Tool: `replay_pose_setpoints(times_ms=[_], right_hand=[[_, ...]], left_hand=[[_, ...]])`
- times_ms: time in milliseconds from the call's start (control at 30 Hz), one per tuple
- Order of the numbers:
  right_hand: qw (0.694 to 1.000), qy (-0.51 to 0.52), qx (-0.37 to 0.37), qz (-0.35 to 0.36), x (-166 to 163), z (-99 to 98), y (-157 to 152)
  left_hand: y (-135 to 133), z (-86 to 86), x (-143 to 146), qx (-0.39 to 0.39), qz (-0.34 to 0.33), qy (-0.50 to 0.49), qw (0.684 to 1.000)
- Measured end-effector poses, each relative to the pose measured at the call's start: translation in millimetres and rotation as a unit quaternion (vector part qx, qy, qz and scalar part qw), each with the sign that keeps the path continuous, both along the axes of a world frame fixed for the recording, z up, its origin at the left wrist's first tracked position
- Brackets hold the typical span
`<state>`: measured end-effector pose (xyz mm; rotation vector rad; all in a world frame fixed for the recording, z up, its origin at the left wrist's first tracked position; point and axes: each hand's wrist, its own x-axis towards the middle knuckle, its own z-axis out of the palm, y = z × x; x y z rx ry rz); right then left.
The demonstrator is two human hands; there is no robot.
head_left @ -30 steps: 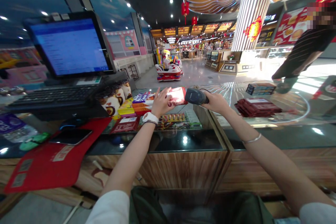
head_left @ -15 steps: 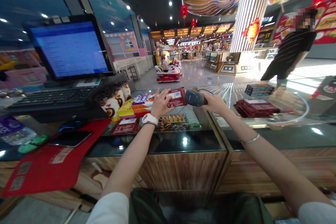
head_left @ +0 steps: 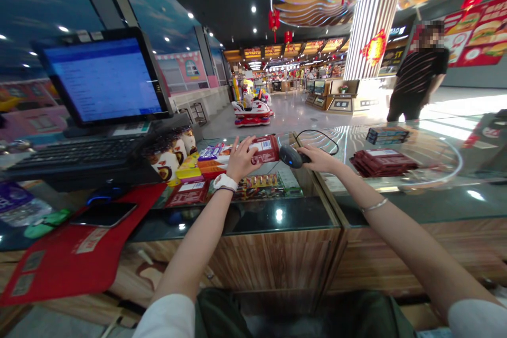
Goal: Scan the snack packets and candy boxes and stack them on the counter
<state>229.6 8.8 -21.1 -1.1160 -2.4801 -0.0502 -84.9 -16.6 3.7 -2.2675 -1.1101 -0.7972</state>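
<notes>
A flat dark red packet (head_left: 266,149) with a white barcode label is under the fingers of my left hand (head_left: 241,159), which grips its left end. My right hand (head_left: 317,159) is closed round the handle of a dark grey barcode scanner (head_left: 289,156). The scanner's head sits close by the packet's right edge, with a small blue light showing on top. Its black cable (head_left: 335,140) loops behind my right hand. Another dark red packet (head_left: 187,193) lies left of my left wrist. Colourful snack packs (head_left: 213,153) are beside my left hand.
At the left stand a monitor (head_left: 103,78), a keyboard (head_left: 79,151) and patterned cups (head_left: 168,154). A phone (head_left: 105,214) rests on a red mat (head_left: 75,264). Stacked dark red packets (head_left: 380,165) and small boxes (head_left: 387,135) are at right. A person (head_left: 420,74) stands beyond the counter.
The scanner's head has tipped slightly downward and its blue light now shows. More of the cable loop is visible. The person beyond the counter has moved left. My left hand keeps its place.
</notes>
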Motion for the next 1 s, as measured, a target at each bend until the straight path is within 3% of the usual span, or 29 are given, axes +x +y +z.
replay_pose_setpoints(times_ms=[300, 567, 767, 1000], right_hand=[[0.996, 0.011, -0.075, 0.037, 3, -17.0, 12], [0.991, 0.071, -0.099, 0.057, -3, -15.2, 11], [0.978, 0.197, 0.062, 0.038, -11, 0.8, -7], [0.970, 0.057, 0.236, -0.002, -4, 1.4, -59]], left_hand=[[0, 1.2, -1, 0.017, 0.012, -0.012, 1.000], [-3, 1.0, 12, 0.015, 0.006, -0.042, 0.999], [-14, 7.3, 35, 0.023, -0.009, -0.059, 0.998], [-32, 9.0, 76, 0.002, -0.034, -0.065, 0.997]])
